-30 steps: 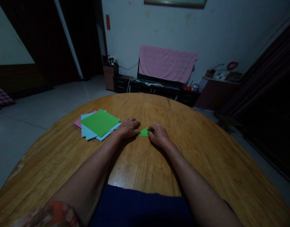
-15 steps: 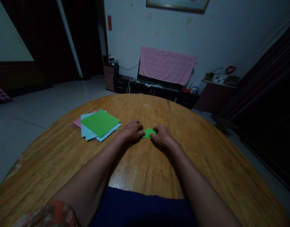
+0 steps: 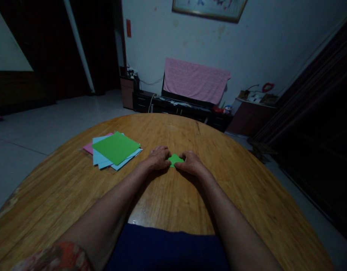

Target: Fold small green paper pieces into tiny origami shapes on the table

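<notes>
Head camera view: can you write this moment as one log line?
left hand: touching small green paper piece | right hand: touching same piece | nearby: square green, blue and pink paper sheets stacked on round wooden table

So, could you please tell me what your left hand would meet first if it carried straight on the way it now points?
The left hand would most likely meet the small piece of green paper first. It lies right by that hand, though this view cannot settle whether they already touch.
</notes>
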Demonstrator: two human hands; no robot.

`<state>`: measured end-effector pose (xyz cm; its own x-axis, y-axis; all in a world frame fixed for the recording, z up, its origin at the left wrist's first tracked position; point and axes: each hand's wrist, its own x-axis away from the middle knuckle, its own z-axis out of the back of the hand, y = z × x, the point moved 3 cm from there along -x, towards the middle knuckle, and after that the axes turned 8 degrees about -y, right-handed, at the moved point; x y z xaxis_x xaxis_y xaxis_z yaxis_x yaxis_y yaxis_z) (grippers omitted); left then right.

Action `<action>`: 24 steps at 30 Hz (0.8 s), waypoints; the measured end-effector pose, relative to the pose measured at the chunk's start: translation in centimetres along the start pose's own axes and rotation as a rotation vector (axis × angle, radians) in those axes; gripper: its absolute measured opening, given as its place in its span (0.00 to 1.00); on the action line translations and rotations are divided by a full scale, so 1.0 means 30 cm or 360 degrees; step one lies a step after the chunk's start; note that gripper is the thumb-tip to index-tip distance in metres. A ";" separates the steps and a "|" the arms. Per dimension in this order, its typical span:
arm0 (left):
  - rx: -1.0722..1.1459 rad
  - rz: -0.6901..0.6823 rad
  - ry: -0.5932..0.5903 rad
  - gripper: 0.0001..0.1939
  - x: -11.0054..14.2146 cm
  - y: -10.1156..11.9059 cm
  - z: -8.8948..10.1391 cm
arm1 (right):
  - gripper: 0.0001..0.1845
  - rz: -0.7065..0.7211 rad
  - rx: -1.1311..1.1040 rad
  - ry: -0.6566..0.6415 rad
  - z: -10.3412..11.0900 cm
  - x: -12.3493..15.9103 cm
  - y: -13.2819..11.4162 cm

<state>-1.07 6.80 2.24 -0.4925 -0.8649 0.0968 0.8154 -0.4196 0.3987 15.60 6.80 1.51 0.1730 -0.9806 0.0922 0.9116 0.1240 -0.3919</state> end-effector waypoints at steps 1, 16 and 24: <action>0.0011 0.0009 -0.0011 0.15 0.001 0.003 0.002 | 0.19 -0.0003 -0.0025 -0.0006 -0.002 -0.003 0.004; 0.0056 0.0040 -0.0008 0.21 -0.002 0.007 -0.006 | 0.18 0.0022 -0.0068 -0.0038 0.006 0.009 -0.006; 0.0045 0.0047 -0.0055 0.19 -0.011 0.013 -0.009 | 0.15 0.0031 -0.0089 -0.0082 -0.002 -0.002 -0.006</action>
<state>-0.52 6.84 2.11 -0.4789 -0.8667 0.1399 0.8211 -0.3858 0.4207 15.41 6.85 1.52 0.2106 -0.9688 0.1306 0.8860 0.1327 -0.4442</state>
